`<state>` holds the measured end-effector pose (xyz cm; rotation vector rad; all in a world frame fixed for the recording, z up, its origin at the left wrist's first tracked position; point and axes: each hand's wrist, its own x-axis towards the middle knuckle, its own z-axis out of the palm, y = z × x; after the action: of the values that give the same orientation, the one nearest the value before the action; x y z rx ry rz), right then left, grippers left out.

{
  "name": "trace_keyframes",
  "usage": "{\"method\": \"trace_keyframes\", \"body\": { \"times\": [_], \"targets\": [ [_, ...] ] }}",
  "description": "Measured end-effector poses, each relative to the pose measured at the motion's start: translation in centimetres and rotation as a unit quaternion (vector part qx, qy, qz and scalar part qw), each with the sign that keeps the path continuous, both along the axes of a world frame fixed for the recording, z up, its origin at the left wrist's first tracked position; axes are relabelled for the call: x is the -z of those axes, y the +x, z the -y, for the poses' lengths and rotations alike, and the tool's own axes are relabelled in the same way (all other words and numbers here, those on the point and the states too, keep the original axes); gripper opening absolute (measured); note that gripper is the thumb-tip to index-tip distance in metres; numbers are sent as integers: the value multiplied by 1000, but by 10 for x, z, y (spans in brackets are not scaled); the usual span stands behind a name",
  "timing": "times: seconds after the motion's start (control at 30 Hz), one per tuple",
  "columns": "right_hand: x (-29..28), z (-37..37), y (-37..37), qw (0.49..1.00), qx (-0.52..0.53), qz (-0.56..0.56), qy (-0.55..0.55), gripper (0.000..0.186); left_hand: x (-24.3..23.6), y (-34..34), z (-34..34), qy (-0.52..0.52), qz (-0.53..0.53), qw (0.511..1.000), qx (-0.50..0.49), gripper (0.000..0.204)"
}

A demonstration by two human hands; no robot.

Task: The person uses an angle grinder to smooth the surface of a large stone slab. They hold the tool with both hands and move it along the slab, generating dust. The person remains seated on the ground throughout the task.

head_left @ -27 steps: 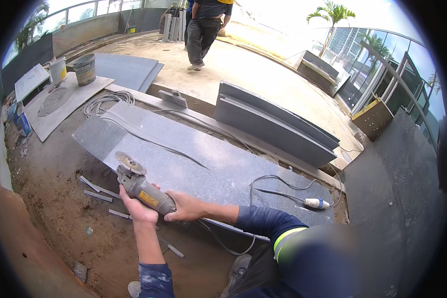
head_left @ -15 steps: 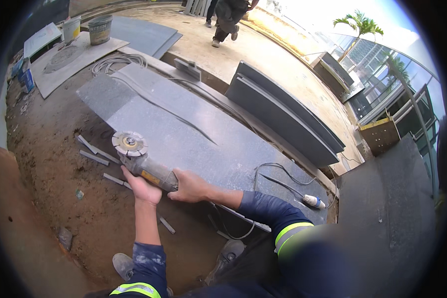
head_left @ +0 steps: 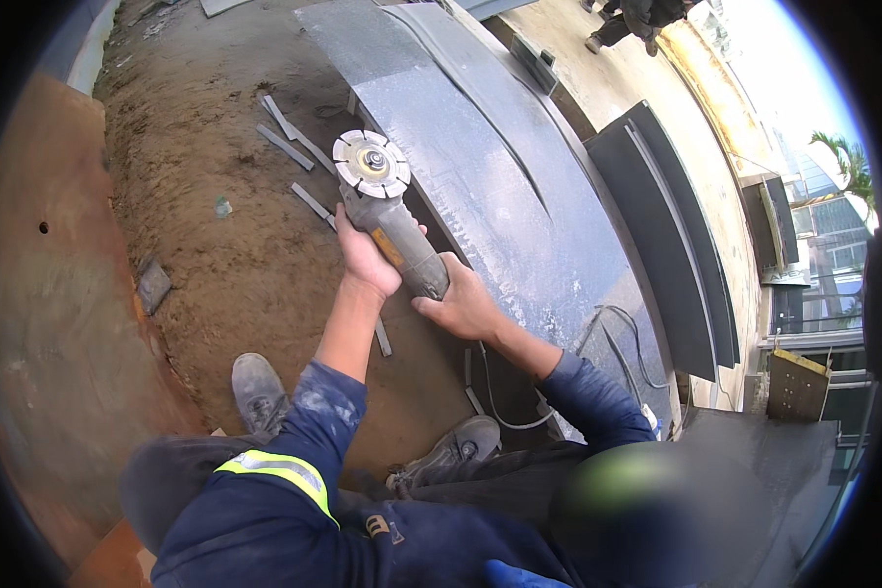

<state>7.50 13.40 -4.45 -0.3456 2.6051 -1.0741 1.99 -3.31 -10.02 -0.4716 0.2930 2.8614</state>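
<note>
An angle grinder with a segmented cutting disc is held up by both my hands, disc end away from me. My left hand supports it from beneath near the head, fingers wrapped round the body. The rear of the grinder sits in the grip of my right hand. The disc's segments and centre nut show sharply. To the right of the grinder lies a long grey stone slab, its near edge dusted white. The disc is close to that edge in the picture; I cannot tell the gap.
Cut stone strips lie on the brown dirt left of the slab. A cable hangs below the slab. Dark curved panels stand beyond it. A rusty board borders the left. Another person is at the far top.
My view has swung, so the slab sits further right and more of my legs shows. The grinder stays in both hands, now appearing higher and further right.
</note>
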Motion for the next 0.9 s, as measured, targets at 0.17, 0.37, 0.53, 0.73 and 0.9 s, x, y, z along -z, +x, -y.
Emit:
{"method": "trace_keyframes", "body": {
  "times": [0.17,0.37,0.53,0.73,0.9],
  "targets": [
    [0,-4,1,1000,-1,15,27,50,21,3,0,38,-55,997,35,74],
    [8,3,4,999,0,31,12,49,14,-2,12,18,-26,998,60,67],
    [18,11,4,999,-14,42,-20,49,23,-5,24,-14,-2,1000,21,66],
    [20,24,-11,998,-23,60,-26,49,23,-9,36,-55,59,996,-35,64],
    [30,20,-29,1000,-5,27,10,56,44,8,-8,-4,-22,1000,-18,112]
  ]
}}
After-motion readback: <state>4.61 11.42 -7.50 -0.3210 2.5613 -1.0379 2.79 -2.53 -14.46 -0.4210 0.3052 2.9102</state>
